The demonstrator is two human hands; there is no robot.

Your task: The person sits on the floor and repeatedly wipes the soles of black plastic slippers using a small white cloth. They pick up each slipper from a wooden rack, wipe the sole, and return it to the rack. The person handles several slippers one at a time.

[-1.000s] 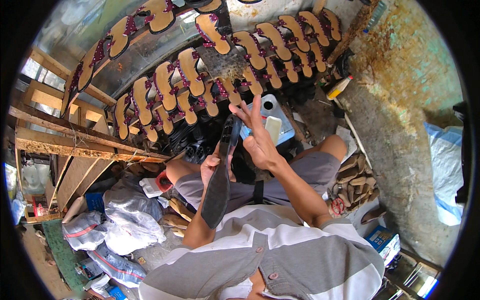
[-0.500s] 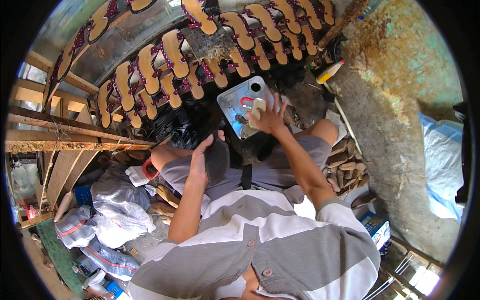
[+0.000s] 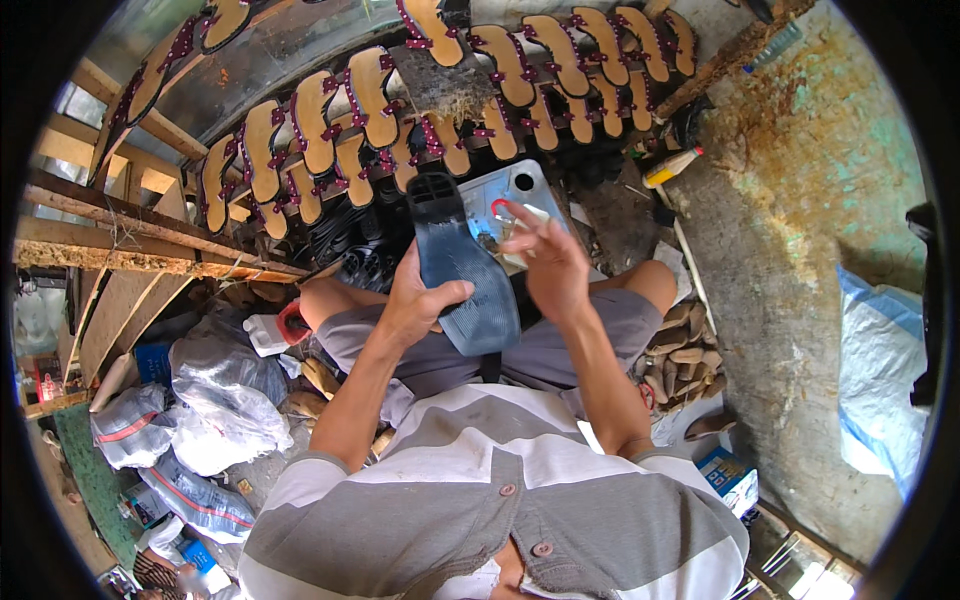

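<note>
My left hand (image 3: 415,300) grips a black shoe sole (image 3: 468,275) by its side, thumb pressed on the ribbed face. The sole is held tilted above my lap, its narrow end pointing away from me. Just right of it hovers my right hand (image 3: 550,265), slightly blurred, with fingers apart and nothing clearly held. Behind the hands lies a rectangular silver-blue metal tin (image 3: 500,185) with a dark round hole and a red oval ring. A pale cream piece on the tin is mostly covered by my right fingers.
Rows of tan sandals (image 3: 370,95) with dotted maroon straps line the racks ahead. At left are wooden beams (image 3: 140,255) and plastic bags (image 3: 225,400). Brown shoe lasts (image 3: 680,355) are heaped at right, with a yellow bottle (image 3: 673,168) farther off.
My left hand has raised the sole and turned its ribbed face into view, over the tin's near left side. My right hand has drawn back from the tin toward the sole.
</note>
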